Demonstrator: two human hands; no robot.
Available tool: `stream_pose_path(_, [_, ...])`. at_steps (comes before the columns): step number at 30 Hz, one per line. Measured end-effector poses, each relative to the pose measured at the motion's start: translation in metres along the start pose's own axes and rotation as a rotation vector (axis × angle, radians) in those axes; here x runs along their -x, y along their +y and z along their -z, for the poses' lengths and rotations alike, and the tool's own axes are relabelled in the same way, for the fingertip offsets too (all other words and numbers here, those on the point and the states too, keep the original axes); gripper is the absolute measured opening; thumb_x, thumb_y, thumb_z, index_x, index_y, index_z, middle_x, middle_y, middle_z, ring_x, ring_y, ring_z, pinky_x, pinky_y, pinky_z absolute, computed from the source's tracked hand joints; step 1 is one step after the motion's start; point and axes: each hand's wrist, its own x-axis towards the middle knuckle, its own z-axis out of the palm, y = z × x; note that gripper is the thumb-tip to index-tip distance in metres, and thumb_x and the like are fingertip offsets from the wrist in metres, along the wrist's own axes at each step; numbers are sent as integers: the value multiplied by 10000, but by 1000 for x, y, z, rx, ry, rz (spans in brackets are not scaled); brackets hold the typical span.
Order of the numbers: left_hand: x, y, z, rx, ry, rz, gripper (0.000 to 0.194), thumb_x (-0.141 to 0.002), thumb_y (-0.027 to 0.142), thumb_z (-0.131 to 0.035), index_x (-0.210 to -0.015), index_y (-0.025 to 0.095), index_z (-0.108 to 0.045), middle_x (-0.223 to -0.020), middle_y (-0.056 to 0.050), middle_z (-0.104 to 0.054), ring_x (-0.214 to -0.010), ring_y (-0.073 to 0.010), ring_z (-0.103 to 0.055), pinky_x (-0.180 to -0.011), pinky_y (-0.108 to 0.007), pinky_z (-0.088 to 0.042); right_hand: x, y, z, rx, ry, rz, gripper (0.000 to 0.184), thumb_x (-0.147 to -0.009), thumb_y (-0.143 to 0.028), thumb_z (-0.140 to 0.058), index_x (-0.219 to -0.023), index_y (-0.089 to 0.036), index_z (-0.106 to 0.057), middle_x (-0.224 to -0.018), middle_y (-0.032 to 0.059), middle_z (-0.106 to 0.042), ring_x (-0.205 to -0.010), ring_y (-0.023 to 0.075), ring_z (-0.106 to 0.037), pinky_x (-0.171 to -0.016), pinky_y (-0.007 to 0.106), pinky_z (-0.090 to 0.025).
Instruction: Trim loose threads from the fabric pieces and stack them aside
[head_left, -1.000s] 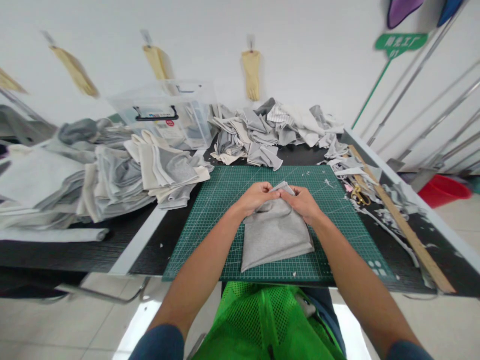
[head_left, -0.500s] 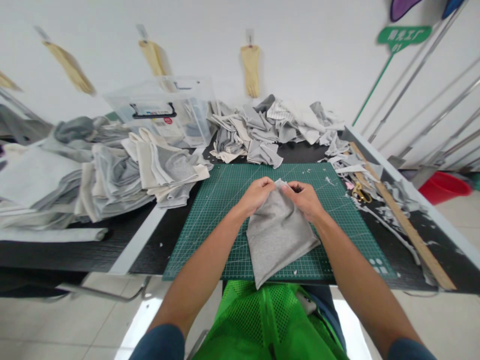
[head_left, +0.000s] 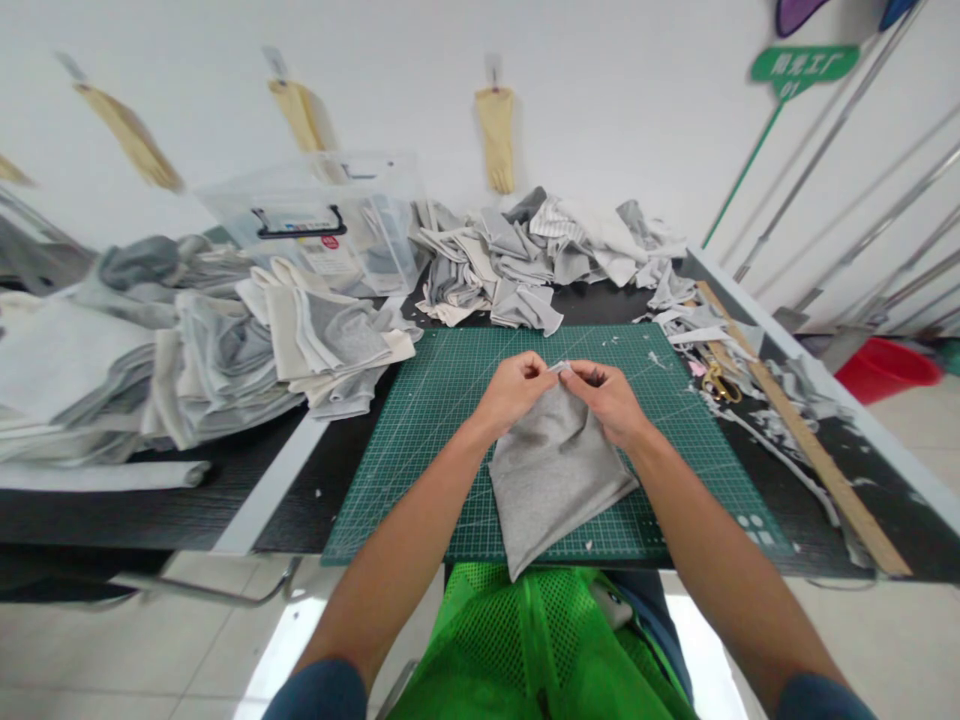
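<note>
First inspector: Where is the piece located, and how is it held?

Second inspector: The grey jersey cloth (head_left: 559, 475) is found on the green cutting mat (head_left: 427, 420), near its front edge, with one corner carried past that edge. Its far end is pinched between thumb and fingers by the left hand (head_left: 511, 392). The same narrow end is pinched close beside by the right hand (head_left: 611, 402). The exact placing of the fingers beneath is hidden and cannot be told.

First inspector: What handling is to be expected?

Second inspector: It is judged light, soft and limp. Creases are seen running down from the pinched end, so little stiffness is to be counted on. No fragility is suspected, though the knit could be stretched or skewed if pulled unevenly. Slipping against dry fingers is judged unlikely; any loose layers, however, could be slid apart.

First inspector: Where should hold be taken?

Second inspector: At the edge, through all layers, with both pinches kept close together. Should it be laid flat, opposite corners are better taken, and the body supported by the mat. The overhanging corner could be caught or dragged.

First inspector: Anything nearby?

Second inspector: Gold-handled scissors (head_left: 721, 384) are noted among scraps to the right, beside a wooden ruler (head_left: 829, 466).
</note>
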Motion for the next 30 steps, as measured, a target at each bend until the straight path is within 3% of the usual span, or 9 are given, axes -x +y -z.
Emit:
stream_pose_path(5, [3, -2, -2, 72, 2, -34, 171, -716, 206, -725, -808, 185, -583, -738, 28, -599, -678, -98, -530, -640, -229, -391, -1, 6, 0, 19, 8, 57, 416, -790, -566, -834, -1026, -223, -811, -992, 52, -788, -869, 202, -672, -815, 331, -519])
stream_pose_path(12, [3, -3, 2, 20, -8, -69, 213, -867, 376, -693, -900, 168, -727, -881, -29, -721, -833, -153, -622, -791, -279, -480, 0, 4, 0, 111, -1, 144, 435, -813, -539, -821, -1124, -240, -765, -1082, 60, -768, -971, 224, -674, -891, 355, -526])
stream_pose_path(18, [8, 4, 1, -158, 70, -109, 308, -936, 434, -619, -840, 176, -759, -801, -15, -706, -774, -160, -594, -724, -282, -448, 4, -6, 3, 212, 113, 257, 467, -866, -491, -741, -1267, -273, -643, -1155, 52, -703, -798, 163, -597, -706, 306, -486])
stream_pose_path(24, [10, 7, 2, -331, 71, -246, 214, -927, 325, -632, -868, 189, -787, -839, -39, -721, -824, -169, -635, -787, -294, -473, 7, -16, 3, 502, 188, 398, 313, -876, -447, -731, -1115, -247, -729, -1021, 54, -707, -758, 174, -578, -641, 324, -442])
stream_pose_path(30, [11, 4, 2, -426, 85, -286, 129, -877, 229, -669, -903, 210, -794, -881, -32, -707, -831, -157, -632, -794, -287, -479, 8, -12, -7, 499, 136, 481, 215, -942, -445, -681, -986, -264, -788, -992, 67, -754, -824, 207, -638, -713, 361, -492])
